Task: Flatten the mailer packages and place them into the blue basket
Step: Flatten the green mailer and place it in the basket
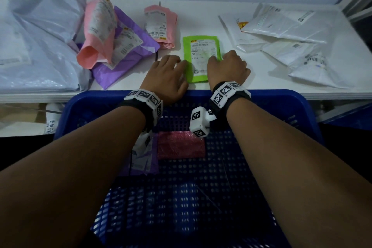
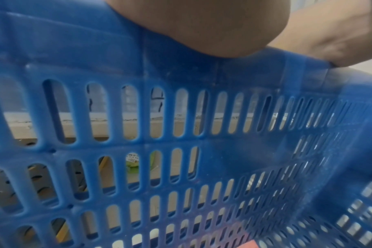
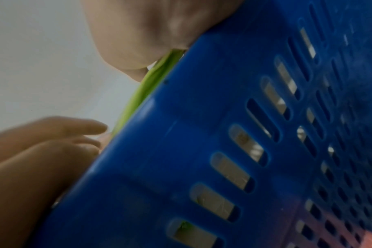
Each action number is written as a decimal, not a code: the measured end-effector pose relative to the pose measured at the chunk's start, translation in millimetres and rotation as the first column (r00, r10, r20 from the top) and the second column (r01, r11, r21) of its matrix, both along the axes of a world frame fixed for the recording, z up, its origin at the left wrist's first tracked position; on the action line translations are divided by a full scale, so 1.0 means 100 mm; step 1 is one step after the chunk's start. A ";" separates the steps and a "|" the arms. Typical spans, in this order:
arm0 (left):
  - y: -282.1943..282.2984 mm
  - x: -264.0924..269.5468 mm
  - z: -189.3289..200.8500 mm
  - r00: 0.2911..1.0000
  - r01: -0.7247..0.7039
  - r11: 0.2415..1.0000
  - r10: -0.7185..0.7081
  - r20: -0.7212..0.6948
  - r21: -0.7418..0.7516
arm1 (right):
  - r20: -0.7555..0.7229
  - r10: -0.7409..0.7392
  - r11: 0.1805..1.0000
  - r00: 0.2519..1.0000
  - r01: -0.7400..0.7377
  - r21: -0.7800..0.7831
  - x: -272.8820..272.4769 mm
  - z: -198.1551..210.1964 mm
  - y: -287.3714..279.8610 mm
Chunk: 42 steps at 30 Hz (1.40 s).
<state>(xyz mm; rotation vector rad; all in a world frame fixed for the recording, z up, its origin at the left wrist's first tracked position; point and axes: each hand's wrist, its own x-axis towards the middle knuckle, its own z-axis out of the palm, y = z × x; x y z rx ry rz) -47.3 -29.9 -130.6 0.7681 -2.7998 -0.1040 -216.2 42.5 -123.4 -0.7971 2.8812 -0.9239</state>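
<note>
both hands are down on the green mailer (image 1: 202,58), which lies flat on the white table (image 1: 201,24) just beyond the far rim of the blue basket (image 1: 261,96). the left hand (image 1: 167,77) sits at its left edge, fingers stretched out loose and a little apart, tips touching the green plastic. the right hand (image 1: 228,67) rests on its right side, knuckles up, fingers bent down over the label; whether they pinch the edge or just press, i cannot tell. from the right wrist view a strip of green (image 3: 138,97) shows under the palm, right against the basket rim (image 3: 202,117). inside the basket, back toward the wrists, a red mailer (image 1: 180,145) lies flat with a purple one (image 1: 145,159) beside it. out past the left fingertips: a pink mailer (image 1: 161,24), a curled pink mailer (image 1: 96,32) on a purple mailer (image 1: 120,62), and grey bags (image 1: 36,46). past the right fingers, a heap of white mailers (image 1: 291,36).
</note>
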 end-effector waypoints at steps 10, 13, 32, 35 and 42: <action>-0.02 -0.02 -0.04 0.998 -0.052 0.998 0.054 -0.036 0.039 | 0.094 0.162 0.985 0.982 -0.155 -0.079 0.02 0.03 -0.02; -0.02 -0.02 -0.05 0.997 -0.058 0.997 0.060 -0.047 0.052 | 0.174 0.199 0.974 0.964 -0.175 -0.146 0.03 0.06 0.01; 0.01 -0.11 -0.01 0.957 -0.257 0.892 0.288 -0.028 0.371 | 0.523 0.336 0.870 0.783 -0.046 -0.490 -0.03 0.14 0.26; 0.10 -0.13 0.04 0.955 -0.264 0.815 0.296 0.022 0.516 | 0.592 0.416 0.837 0.690 -0.038 -0.545 -0.02 0.13 0.56; 0.72 0.06 0.33 0.801 -0.075 0.409 0.568 -0.189 0.909 | 0.760 0.479 0.813 0.439 0.104 -0.572 0.27 0.22 1.16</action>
